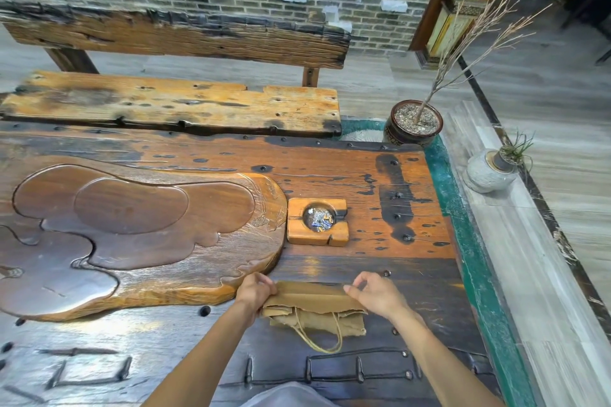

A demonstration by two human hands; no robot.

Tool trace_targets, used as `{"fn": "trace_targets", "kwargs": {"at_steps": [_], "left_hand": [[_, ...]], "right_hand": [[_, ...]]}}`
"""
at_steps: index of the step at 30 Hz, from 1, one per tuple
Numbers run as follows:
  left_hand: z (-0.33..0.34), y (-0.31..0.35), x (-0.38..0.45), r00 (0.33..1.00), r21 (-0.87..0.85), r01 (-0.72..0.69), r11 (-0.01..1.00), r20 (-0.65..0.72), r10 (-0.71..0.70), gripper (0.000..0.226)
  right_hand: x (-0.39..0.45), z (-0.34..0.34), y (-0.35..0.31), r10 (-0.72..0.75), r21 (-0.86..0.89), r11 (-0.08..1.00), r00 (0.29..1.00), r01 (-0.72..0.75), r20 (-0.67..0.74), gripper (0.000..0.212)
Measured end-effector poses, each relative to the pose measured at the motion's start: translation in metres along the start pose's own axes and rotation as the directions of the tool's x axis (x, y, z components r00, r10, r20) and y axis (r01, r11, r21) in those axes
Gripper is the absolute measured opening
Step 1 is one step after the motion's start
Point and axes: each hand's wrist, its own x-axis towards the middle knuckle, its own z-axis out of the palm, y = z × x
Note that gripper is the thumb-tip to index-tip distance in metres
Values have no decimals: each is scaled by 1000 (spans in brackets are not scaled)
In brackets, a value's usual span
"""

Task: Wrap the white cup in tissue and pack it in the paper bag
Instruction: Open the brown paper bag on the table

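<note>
The left hand [254,291] pinched the left end of the folded paper bag [314,306], which lay flat on the bench [413,274]. Its cord handles [322,337] trailed below both grips. The right hand [375,294] pinched the bag's top fold at its right end.

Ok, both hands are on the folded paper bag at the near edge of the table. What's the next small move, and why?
Probably press the fold flat along the top edge. The left hand and right hand pinch opposite ends of the paper bag, which lies folded on the table with its cord handle trailing toward you. No white cup or tissue is visible, so whether it's packed can't be told.
</note>
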Motion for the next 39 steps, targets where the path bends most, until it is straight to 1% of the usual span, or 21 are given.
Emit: {"fn": "trace_targets", "kwargs": {"at_steps": [1, 2, 4, 6, 7, 9, 12, 14, 16, 18, 20, 22, 24, 25, 27, 29, 30, 32, 35, 37, 39], "left_hand": [[0, 1, -3, 1000, 0, 0, 1000, 17, 0, 21], [0, 3, -6, 999, -2, -4, 1000, 37, 4, 20], [0, 5, -9, 998, 7, -2, 1000, 59, 2, 17], [-1, 8, -12, 998, 33, 4, 999, 66, -6, 17], [-1, 8, -12, 997, 43, 5, 999, 72, -8, 17], [-1, 8, -15, 996, 50, 1, 999, 84, -5, 15], [0, 7, -21, 997, 28, -20, 999, 73, 18, 11], [-1, 10, -30, 999, 56, -24, 998, 48, 21, 9], [-5, 12, -36, 999, 151, -30, 988, 43, 24, 27], [-11, 14, -43, 996, 188, -82, 979, 45, 75, 47], [-17, 16, -53, 986, 81, -141, 987, 96, 133, 52], [-23, 14, -64, 966, -32, -183, 983, 178, 186, 50], [-26, 11, -77, 932, -47, -231, 972, 275, 235, 42], [-28, 9, -81, 914, -37, -264, 964, 308, 262, 43], [-25, 8, -84, 888, 27, -341, 940, 337, 313, 50], [-20, 7, -78, 901, 161, -400, 902, 252, 354, 60], [-17, 7, -75, 906, 239, -417, 877, 187, 380, 51], [-12, 11, -69, 880, 363, -466, 807, 97, 465, 27], [-9, 21, -68, 800, 499, -556, 665, 103, 592, 24], [-9, 24, -64, 774, 521, -590, 617, 145, 617, 23], [-9, 24, -62, 759, 529, -607, 593, 166, 629, 23]], "right_hand": [[-6, -4, -1, -103, -39, 994, 994, 102, -21, 39], [-13, -9, -4, -211, -11, 977, 977, 211, -2, 44], [-32, -19, -16, -360, 80, 933, 918, 351, 166, 55], [-46, -19, -29, -373, 44, 923, 856, 383, 358, 64], [-49, -16, -33, -377, -9, 911, 843, 412, 383, 63], [-51, -7, -41, -407, -69, 889, 850, 453, 335, 50], [-51, -5, -50, -418, -129, 875, 863, 466, 283, 26], [-50, -6, -52, -411, -172, 868, 867, 467, 282, 33], [-47, -9, -53, -427, -168, 863, 865, 477, 263, 41], [-44, -13, -55, -434, -148, 867, 867, 476, 245, 43], [-43, -18, -58, -419, -129, 881, 876, 456, 238, 42], [-44, -20, -60, -405, -107, 893, 885, 436, 229, 42], [-45, -20, -63, -396, -96, 902, 895, 421, 208, 43], [-45, -19, -64, -394, -92, 904, 898, 417, 197, 43], [-46, -18, -66, -394, -84, 907, 901, 413, 181, 44], [-48, -17, -67, -389, -67, 912, 905, 405, 169, 43], [-49, -17, -68, -385, -50, 916, 909, 397, 160, 42], [-53, -18, -67, -379, -11, 923, 916, 384, 133, 38], [-58, -20, -60, -352, 22, 936, 931, 352, 94, 29], [-63, -21, -53, -337, -4, 941, 941, 338, 35, 25], [-72, -22, -47, -347, -82, 937, 933, 340, -97, 25]]}}
